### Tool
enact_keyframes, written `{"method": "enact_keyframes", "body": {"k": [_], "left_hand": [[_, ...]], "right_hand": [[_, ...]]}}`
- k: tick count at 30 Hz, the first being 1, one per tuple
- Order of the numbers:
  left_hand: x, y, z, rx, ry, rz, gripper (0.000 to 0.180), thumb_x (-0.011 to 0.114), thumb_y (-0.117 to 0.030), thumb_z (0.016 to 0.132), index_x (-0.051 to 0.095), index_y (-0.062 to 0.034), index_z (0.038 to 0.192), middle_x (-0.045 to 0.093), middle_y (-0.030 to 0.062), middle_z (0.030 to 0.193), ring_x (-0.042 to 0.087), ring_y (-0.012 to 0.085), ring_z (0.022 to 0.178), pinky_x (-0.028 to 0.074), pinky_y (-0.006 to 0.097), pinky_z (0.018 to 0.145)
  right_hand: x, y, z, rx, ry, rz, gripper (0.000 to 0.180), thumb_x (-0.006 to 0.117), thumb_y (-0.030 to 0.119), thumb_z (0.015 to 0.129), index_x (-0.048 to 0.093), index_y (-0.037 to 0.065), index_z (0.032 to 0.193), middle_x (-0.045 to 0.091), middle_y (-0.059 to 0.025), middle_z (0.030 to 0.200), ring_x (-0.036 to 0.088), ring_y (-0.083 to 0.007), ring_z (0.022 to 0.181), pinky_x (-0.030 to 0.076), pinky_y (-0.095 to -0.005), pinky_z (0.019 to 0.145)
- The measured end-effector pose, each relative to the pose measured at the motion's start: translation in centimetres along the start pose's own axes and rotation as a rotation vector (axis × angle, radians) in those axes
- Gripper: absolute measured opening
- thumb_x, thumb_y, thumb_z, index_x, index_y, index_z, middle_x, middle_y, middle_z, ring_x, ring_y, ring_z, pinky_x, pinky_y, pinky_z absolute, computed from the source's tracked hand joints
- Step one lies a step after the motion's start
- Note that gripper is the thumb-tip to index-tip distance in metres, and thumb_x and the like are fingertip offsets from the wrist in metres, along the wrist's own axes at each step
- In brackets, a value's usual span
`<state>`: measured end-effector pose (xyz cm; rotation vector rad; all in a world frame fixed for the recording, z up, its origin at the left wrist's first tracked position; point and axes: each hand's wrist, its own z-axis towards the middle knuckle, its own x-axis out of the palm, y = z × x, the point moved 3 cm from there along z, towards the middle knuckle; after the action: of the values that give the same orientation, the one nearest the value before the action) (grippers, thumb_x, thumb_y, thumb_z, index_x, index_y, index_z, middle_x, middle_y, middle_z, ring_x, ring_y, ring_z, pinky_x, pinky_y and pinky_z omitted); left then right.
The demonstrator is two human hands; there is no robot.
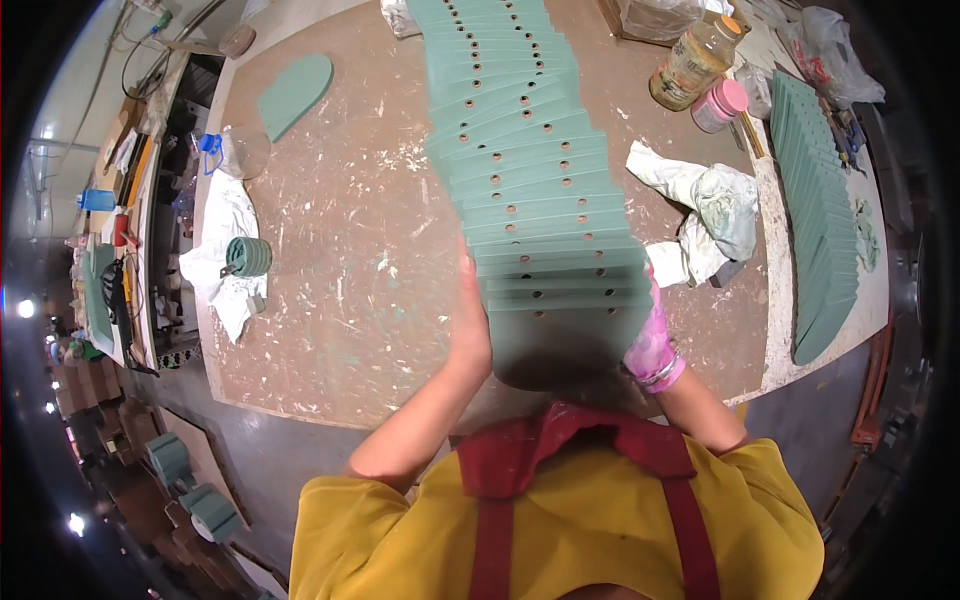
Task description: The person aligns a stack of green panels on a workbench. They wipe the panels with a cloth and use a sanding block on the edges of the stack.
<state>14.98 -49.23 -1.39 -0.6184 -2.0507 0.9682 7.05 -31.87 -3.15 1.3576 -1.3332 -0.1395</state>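
A long overlapping row of green painted boards (530, 170), each with small round holes, runs from the table's far side toward me. My left hand (468, 320), bare, presses flat against the left edge of the nearest boards. My right hand (650, 345), in a pink glove, grips their right edge. The closest board (565, 345) with a rounded end sits between both hands above the brown worktable (350, 250).
A paint-stained rag (705, 205) lies right of the row. A jar (695, 65) and a pink-lidded tub (720, 105) stand at the back right. More green boards (820, 220) lie fanned on the right. A green roller on a white cloth (245, 258) is left, with one rounded board (295, 95) behind.
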Motion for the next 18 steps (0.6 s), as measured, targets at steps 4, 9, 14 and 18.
{"method": "enact_keyframes", "body": {"k": [4, 9, 14, 18], "left_hand": [[-0.3, -1.4, 0.1, -0.014, 0.102, 0.137, 0.071, 0.022, -0.058, 0.096, 0.028, -0.0054, 0.143, 0.036, 0.0119, 0.143, 0.037, 0.0251, 0.129, 0.031, 0.037, 0.106], [-0.7, -3.3, 2.8, 0.206, 0.01, 0.21, 0.075, 0.021, -0.061, 0.094, 0.014, -0.0092, 0.148, 0.018, 0.0077, 0.153, 0.019, 0.0231, 0.139, 0.019, 0.036, 0.112], [2.3, -6.9, 7.4, 0.036, 0.079, 0.092, 0.077, 0.023, -0.064, 0.093, 0.017, -0.0096, 0.147, 0.02, 0.0089, 0.152, 0.022, 0.0236, 0.138, 0.022, 0.036, 0.111], [1.5, -6.4, 8.1, 0.0, 0.192, 0.026, 0.07, 0.024, -0.057, 0.096, 0.02, -0.0084, 0.147, 0.029, 0.0101, 0.147, 0.03, 0.0229, 0.133, 0.026, 0.037, 0.109]], "right_hand": [[0.3, -0.9, -0.3, -0.009, -0.025, 0.241, 0.044, 0.034, 0.031, 0.1, 0.038, 0.003, 0.134, 0.048, -0.0091, 0.129, 0.049, -0.017, 0.113, 0.042, -0.0318, 0.096], [1.7, 5.3, 4.7, -0.232, -0.096, -0.218, 0.067, 0.029, 0.048, 0.098, 0.017, 0.002, 0.146, 0.018, -0.0168, 0.151, 0.017, -0.0279, 0.14, 0.015, -0.0354, 0.114], [1.0, 7.5, 13.5, -0.209, -0.1, -0.326, 0.069, 0.026, 0.049, 0.099, 0.011, 0.001, 0.147, 0.016, -0.0134, 0.153, 0.014, -0.0216, 0.141, 0.012, -0.0323, 0.114], [0.4, 3.7, 15.1, -0.073, 0.102, -0.047, 0.061, 0.024, 0.044, 0.101, 0.019, 0.004, 0.146, 0.026, -0.0087, 0.149, 0.028, -0.0182, 0.135, 0.022, -0.0303, 0.111]]}}
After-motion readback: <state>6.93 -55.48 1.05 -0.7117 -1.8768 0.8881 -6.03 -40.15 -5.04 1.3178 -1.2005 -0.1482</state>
